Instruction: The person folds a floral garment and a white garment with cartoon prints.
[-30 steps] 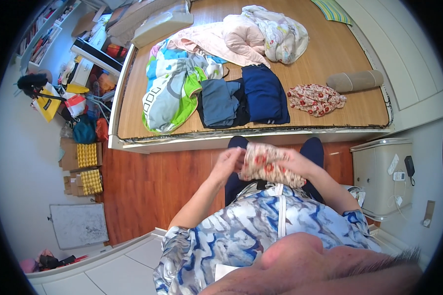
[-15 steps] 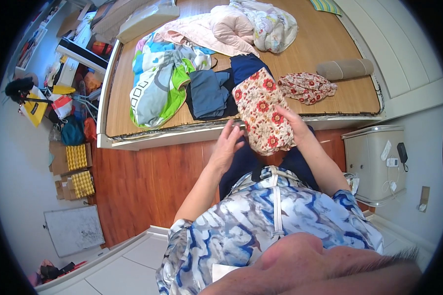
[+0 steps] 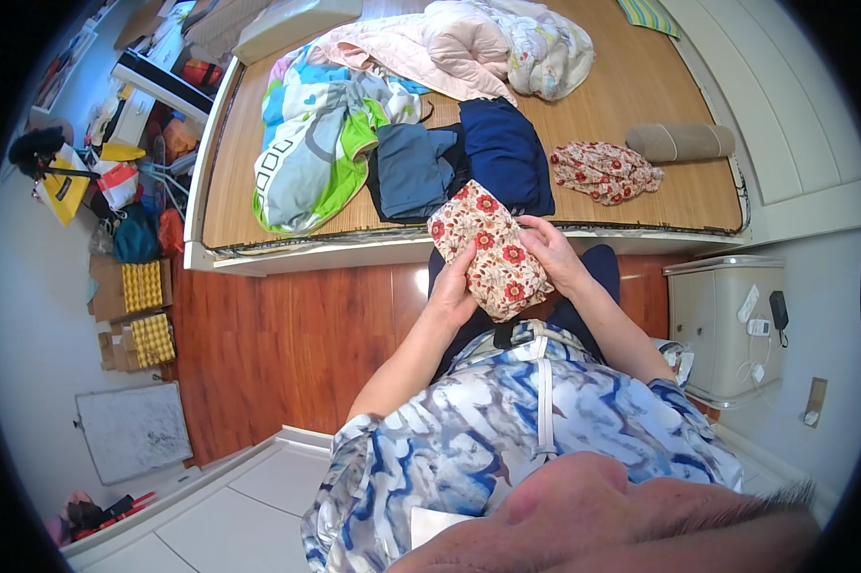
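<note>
Both hands [image 3: 454,288] grip floral cloth [image 3: 488,250], its long axis seemingly pointing forward-left.

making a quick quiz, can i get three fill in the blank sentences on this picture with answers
The left hand and right hand hold cloth printed with red ____.
The tan roll lies to the ____ of the navy garment.
The lower edge of the quilt is bright ____.

Missing words: flowers; right; green

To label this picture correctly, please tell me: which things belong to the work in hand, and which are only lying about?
Work: left hand, right hand, held floral cloth; probably folded navy garment, crumpled floral cloth.
Lying about: beige roll, yellow trays, white board.
</note>
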Action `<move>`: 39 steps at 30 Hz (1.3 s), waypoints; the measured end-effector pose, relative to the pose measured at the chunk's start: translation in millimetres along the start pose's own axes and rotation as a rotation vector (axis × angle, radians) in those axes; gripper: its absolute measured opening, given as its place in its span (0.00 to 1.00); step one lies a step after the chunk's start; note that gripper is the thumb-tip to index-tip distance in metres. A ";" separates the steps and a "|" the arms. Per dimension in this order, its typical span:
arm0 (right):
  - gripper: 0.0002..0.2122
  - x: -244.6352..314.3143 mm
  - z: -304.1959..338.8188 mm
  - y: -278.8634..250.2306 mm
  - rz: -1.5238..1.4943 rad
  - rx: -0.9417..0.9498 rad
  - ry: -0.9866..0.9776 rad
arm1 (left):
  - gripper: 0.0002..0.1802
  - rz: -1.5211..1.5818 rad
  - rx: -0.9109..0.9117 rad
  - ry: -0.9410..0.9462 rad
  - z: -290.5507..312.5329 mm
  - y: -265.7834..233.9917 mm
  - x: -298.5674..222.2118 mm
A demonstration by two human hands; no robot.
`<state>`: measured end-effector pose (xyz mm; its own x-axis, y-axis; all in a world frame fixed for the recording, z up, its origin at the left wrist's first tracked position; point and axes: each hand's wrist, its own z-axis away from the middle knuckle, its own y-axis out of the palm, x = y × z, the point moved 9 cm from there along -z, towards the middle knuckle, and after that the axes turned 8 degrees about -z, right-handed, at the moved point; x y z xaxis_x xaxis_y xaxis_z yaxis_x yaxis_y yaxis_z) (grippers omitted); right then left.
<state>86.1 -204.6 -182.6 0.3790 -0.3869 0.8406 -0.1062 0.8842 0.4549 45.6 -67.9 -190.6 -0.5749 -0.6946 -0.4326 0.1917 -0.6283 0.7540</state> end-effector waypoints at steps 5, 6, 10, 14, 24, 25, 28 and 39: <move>0.22 -41.6 16.1 20.5 -0.426 0.098 0.437 | 0.23 -0.054 0.020 -0.085 1.2 7.0 7.5; 0.22 -39.7 16.6 23.5 -0.392 0.132 0.401 | 0.22 -0.124 0.010 -0.091 -1.7 3.9 7.1; 0.22 -33.3 13.3 29.4 -0.292 0.173 0.354 | 0.23 -0.204 -0.078 -0.127 -15.4 -22.8 6.5; 0.21 -42.7 4.4 6.5 -0.271 0.093 0.349 | 0.22 -0.278 -0.110 -0.145 -27.2 -19.5 10.4; 0.17 1.8 -26.2 -54.7 -0.300 -0.134 0.174 | 0.26 -0.669 -0.006 0.117 -68.8 33.5 -7.9; 0.17 9.6 -29.4 -60.7 -0.287 -0.151 0.134 | 0.26 -0.676 -0.002 0.114 -74.5 34.4 -6.7; 0.17 14.8 -46.9 -87.4 -0.246 -0.165 0.017 | 0.42 -0.814 0.026 0.156 -90.5 39.5 0.3; 0.13 9.3 -65.4 -207.6 -0.257 -0.529 -0.042 | 0.44 -0.635 0.005 -0.213 -103.9 48.5 52.1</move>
<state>171.7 -374.7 -288.5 0.2939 -0.6067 0.7386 0.4618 0.7667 0.4460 107.6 -171.1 -227.9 -0.7197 -0.1055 -0.6862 -0.2392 -0.8902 0.3877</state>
